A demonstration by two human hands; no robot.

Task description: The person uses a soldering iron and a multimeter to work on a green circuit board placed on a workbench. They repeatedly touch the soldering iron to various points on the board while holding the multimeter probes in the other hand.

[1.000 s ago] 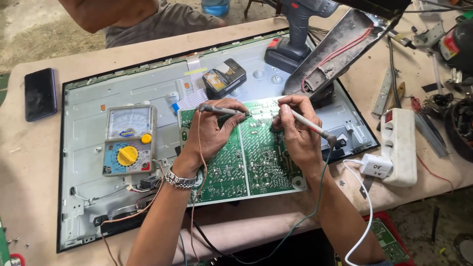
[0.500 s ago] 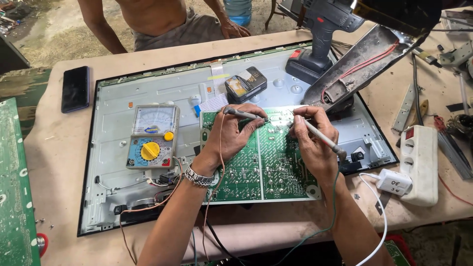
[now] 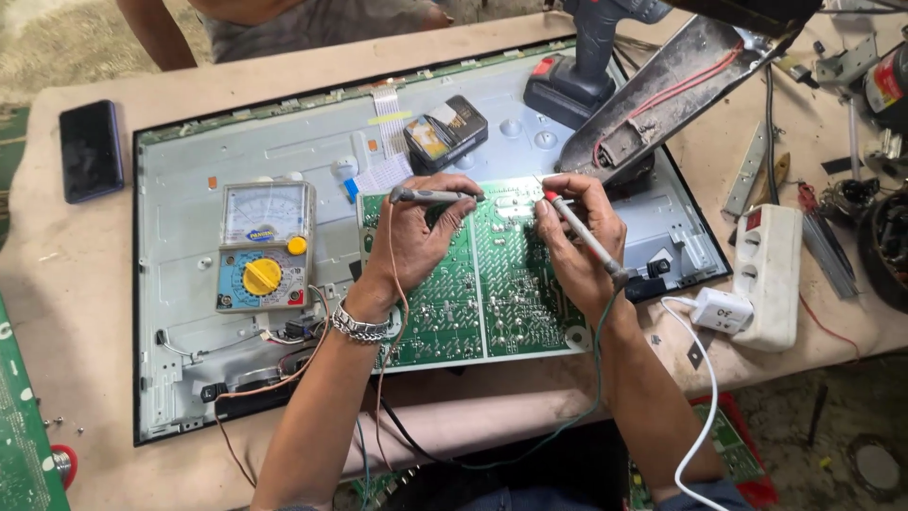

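Observation:
A green circuit board [image 3: 492,293] lies solder side up on the metal back of a flat screen panel [image 3: 189,378]. My left hand [image 3: 416,237], with a metal watch at the wrist, pinches a dark test probe [image 3: 430,196] lying level over the board's top edge. My right hand [image 3: 577,241] holds a red-tipped probe [image 3: 577,227] like a pen, its tip touching the board near the top middle. An analog meter [image 3: 265,246] with a yellow dial sits left of the board, its leads running to the probes.
A phone [image 3: 90,149] lies far left. A cordless drill [image 3: 591,66], a battery pack [image 3: 445,132] and a grey stand [image 3: 662,104] stand behind the board. A white power strip [image 3: 771,274] and plug [image 3: 719,308] lie right. Another person stands beyond the table.
The view has shifted a little between frames. Both hands stay on the board's top edge with their probes; the right probe tip has moved only slightly.

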